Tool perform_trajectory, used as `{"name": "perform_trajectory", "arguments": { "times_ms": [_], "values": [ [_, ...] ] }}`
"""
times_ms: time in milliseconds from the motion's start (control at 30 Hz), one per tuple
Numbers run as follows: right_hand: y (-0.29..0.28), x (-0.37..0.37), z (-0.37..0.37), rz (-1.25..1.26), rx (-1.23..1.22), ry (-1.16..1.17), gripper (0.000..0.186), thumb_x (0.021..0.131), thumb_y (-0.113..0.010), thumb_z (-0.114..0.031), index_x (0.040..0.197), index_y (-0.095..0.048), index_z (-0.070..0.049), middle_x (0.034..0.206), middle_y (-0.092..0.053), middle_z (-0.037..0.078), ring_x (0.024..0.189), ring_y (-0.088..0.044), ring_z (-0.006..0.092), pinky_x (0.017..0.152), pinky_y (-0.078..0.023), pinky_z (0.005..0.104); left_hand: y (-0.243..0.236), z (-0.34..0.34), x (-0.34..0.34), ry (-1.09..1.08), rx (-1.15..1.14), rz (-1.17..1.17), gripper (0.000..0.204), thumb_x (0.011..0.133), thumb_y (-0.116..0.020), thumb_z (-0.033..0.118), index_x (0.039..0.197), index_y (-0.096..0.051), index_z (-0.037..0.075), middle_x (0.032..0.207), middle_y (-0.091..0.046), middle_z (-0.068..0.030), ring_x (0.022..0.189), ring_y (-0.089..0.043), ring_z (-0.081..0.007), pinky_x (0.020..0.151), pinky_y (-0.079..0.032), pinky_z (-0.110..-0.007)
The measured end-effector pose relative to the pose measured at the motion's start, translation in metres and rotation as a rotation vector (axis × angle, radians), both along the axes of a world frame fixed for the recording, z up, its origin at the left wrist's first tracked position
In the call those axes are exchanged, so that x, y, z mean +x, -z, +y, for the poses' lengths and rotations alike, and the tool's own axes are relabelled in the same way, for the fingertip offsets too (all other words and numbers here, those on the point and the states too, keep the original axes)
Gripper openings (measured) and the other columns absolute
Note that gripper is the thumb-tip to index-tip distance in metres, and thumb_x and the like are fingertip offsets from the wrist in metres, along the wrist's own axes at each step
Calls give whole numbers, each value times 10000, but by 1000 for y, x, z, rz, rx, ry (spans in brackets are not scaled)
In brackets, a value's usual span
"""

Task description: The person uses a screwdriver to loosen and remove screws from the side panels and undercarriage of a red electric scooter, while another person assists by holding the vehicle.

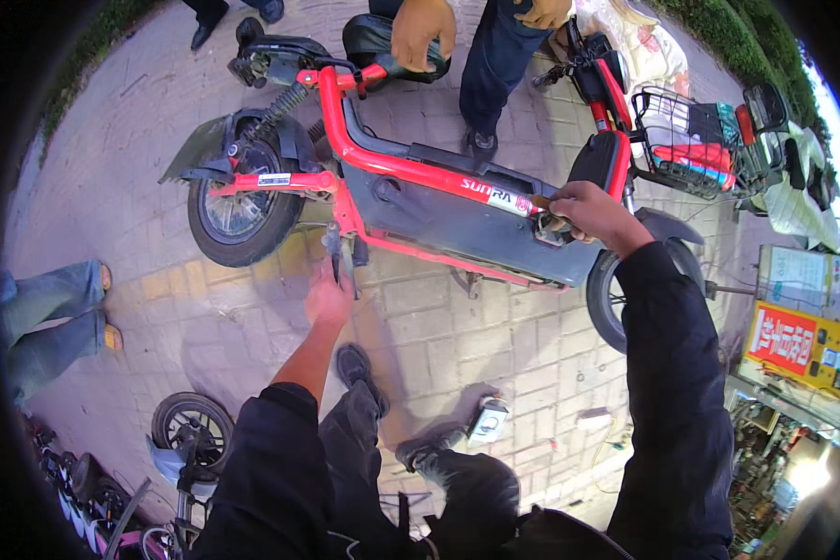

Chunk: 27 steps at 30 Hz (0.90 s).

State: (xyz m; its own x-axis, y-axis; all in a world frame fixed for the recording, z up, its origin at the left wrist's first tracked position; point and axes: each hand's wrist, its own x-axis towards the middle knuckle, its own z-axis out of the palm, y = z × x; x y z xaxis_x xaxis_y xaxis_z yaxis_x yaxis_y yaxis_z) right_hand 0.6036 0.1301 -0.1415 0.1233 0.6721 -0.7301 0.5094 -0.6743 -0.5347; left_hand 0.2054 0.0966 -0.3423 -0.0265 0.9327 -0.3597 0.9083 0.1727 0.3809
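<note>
A red and black electric bike (420, 170) stands crosswise in front of me, its rear wheel (243, 201) left and its front wheel (611, 303) partly behind my right sleeve. My left hand (329, 297) is closed around a dark, narrow piece (334, 245) low by the red frame, behind the rear wheel's swingarm; whether it is a tool or a bike part is unclear. My right hand (590, 215) is closed at the front end of the bike's grey side panel (457, 219), over a small opening. A small brownish piece (539, 201) shows at its fingertips.
Another person's hand (423, 35) hangs over the black seat (373, 47), with dark trousers (499, 75) behind the bike. Jeans legs (56, 303) stand at left. A small box (488, 422) lies by my foot. A second bike's wire basket (686, 140) is at right.
</note>
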Motion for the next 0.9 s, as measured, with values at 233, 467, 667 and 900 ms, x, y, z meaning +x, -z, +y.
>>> {"name": "perform_trajectory", "arguments": {
  "times_ms": [233,467,667,900],
  "values": [
    [18,-32,18,-73,-72,133,346,820,-582,-293,1033,-611,-22,643,-555,38,485,-481,133,408,-369,283,10,4,-3,1,-46,6,483,819,-503,260,1273,-413,120,1204,-499,-111,1103,-485,-320,844,-460,-444],
    [52,-44,-17,-274,239,150,380,823,-593,-274,1089,-596,-2,836,-657,174,786,-640,284,712,-478,343,6,9,5,19,-76,11,492,818,-512,242,1278,-401,109,1252,-467,-108,1136,-460,-312,869,-449,-429],
    [83,-68,-47,-255,356,254,329,827,-580,-206,1083,-603,-1,995,-637,205,947,-625,308,828,-473,346,8,11,-2,57,1,-12,516,820,-513,230,1303,-381,108,1250,-470,-124,1101,-486,-331,865,-448,-426],
    [46,-11,60,-88,119,-243,290,854,-546,-217,1075,-616,-43,744,-607,121,684,-566,184,656,-468,298,4,15,-1,-3,-107,-15,530,816,-518,229,1309,-377,96,1227,-483,-149,1097,-489,-338,854,-453,-430]
  ]
}}
